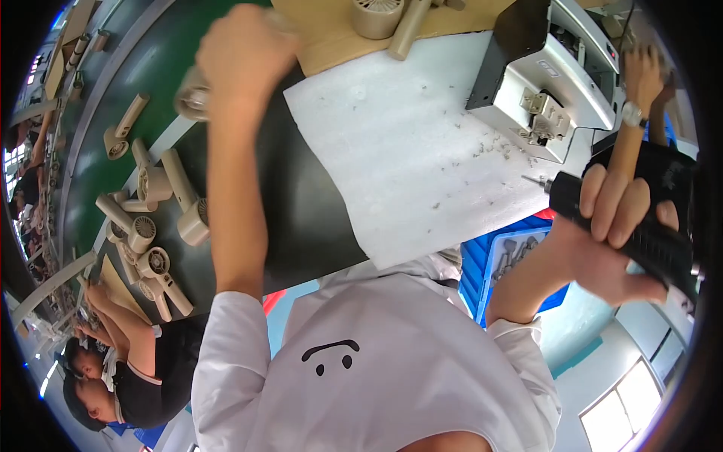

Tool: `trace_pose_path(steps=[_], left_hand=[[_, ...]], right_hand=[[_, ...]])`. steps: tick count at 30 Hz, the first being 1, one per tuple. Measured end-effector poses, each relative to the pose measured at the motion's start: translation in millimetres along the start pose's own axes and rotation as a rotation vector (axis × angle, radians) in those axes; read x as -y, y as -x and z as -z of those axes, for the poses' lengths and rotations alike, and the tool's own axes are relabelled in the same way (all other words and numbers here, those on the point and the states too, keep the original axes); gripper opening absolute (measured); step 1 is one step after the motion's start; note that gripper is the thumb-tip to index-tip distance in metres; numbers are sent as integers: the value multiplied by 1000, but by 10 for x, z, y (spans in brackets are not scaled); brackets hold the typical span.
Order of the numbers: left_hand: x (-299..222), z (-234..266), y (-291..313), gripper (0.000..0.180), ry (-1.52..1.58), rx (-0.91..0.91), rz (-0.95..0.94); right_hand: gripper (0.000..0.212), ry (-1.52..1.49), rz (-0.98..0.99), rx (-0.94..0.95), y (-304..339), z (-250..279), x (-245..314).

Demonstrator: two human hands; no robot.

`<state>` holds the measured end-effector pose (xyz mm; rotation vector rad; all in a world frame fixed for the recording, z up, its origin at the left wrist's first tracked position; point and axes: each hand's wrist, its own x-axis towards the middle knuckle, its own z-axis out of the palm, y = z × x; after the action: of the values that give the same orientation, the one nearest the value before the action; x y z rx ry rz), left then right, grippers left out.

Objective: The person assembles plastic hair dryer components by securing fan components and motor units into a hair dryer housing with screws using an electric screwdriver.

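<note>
My left hand point(248, 56) reaches far over the green belt, closed and slightly blurred. It is shut on a beige handheld fan point(193, 96), whose round head shows beside the wrist; my fingers and wrist hide much of it. At the right, my right hand point(610, 233) grips a black electric screwdriver point(568, 197). Its thin bit points left, above the edge of a white foam sheet point(407, 135). Small screws or metal bits lie scattered over the sheet. Behind it stands a silver screw feeder point(553, 98) with a black side.
Several beige handheld fans point(154, 184) lie on the belt point(169, 60) and dark table at left. More fan parts point(376, 16) rest on cardboard at the back. A blue bin point(489, 260) of grey parts sits below the table. Co-workers point(132, 369) work at left; another person's hand point(642, 79) shows right.
</note>
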<state>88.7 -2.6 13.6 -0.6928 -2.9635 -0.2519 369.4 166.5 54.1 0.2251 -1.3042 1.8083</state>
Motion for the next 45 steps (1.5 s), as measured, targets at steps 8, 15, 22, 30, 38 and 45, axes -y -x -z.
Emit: trace_pose_path(steps=[8, 15, 22, 30, 38, 45], left_hand=[[-154, -160, 57, 37, 132, -18, -337], [-770, -540, 400, 27, 516, -144, -364], [-820, 200, 477, 27, 1001, -658, -454], [-683, 84, 1217, 32, 1692, 96, -604], [-681, -191, 1344, 37, 1166, 131, -939], [-733, -208, 1430, 43, 1068, 111, -950]], right_hand=[[93, 109, 167, 64, -316, 360, -218], [109, 243, 66, -167, -312, 432, -427], [88, 716, -83, -327, -324, 348, -413], [79, 61, 29, -55, 41, 80, 41], [55, 52, 34, -123, -74, -315, 187], [48, -81, 43, -172, -13, -479, 199]])
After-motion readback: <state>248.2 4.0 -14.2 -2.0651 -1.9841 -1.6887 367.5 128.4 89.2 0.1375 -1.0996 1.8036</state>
